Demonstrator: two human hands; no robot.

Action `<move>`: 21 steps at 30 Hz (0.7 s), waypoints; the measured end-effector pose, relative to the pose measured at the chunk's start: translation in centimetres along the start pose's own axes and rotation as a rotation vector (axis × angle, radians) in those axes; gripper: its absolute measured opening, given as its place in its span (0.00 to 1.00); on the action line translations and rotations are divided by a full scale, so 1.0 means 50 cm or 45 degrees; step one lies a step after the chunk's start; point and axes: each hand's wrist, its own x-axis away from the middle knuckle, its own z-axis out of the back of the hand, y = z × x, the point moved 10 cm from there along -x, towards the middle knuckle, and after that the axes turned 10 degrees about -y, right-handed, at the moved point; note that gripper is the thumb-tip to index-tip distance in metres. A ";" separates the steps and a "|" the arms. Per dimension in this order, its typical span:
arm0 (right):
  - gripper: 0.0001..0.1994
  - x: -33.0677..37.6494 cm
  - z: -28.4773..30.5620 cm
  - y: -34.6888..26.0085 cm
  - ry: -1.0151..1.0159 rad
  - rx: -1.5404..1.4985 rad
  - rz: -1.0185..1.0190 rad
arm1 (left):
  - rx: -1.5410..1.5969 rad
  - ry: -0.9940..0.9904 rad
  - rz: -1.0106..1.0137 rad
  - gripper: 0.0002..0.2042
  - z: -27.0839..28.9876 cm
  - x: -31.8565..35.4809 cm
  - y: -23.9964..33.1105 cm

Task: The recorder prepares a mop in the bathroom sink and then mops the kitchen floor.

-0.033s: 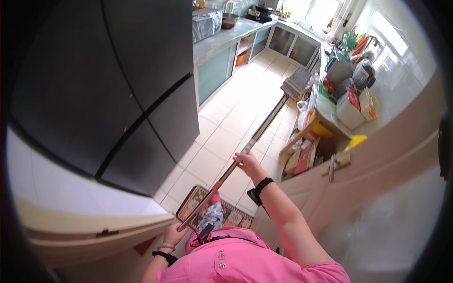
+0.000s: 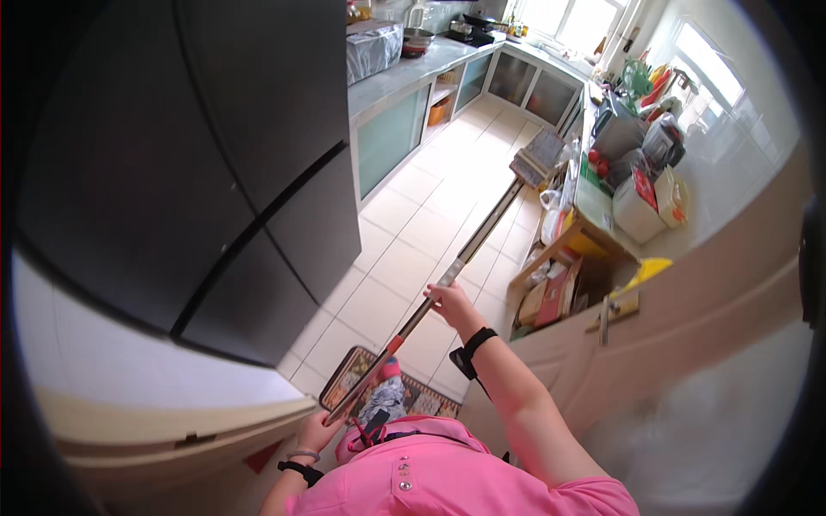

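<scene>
A long-handled mop [image 2: 486, 234] slants from my body across the tiled floor toward the far right. Its slim metal handle has a red section partway down. My left hand [image 2: 315, 430] is closed round the near end by my waist, beside the door frame. Farther along the handle, my right hand [image 2: 449, 301] grips it with the arm stretched forward. The handle's far end meets a grey, flat, box-like piece [image 2: 538, 159] on the floor; I cannot tell whether this is the mop head.
A dark fridge [image 2: 275, 215] stands at the left, with a counter [image 2: 413, 77] beyond it. On the right, a loaded wooden shelf table [image 2: 594, 211] stands behind an opened door [image 2: 654, 344]. A patterned mat [image 2: 430, 397] lies under my foot.
My view has shifted very slightly. Both hands keep the same hold on the mop, and its far end stays by the shelf table.
</scene>
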 end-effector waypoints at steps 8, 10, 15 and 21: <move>0.17 -0.235 0.119 -0.161 0.138 -0.096 -0.074 | -0.079 -0.079 0.073 0.21 0.068 -0.292 0.185; 0.15 -0.297 0.165 -0.197 0.153 -0.139 -0.070 | -0.158 -0.071 0.084 0.20 0.095 -0.353 0.265; 0.09 -0.502 0.287 -0.274 0.084 -0.180 -0.076 | -0.279 -0.050 0.031 0.20 0.111 -0.569 0.391; 0.07 -0.725 0.443 -0.412 0.162 -0.237 -0.104 | -0.312 -0.096 0.134 0.21 0.102 -0.814 0.563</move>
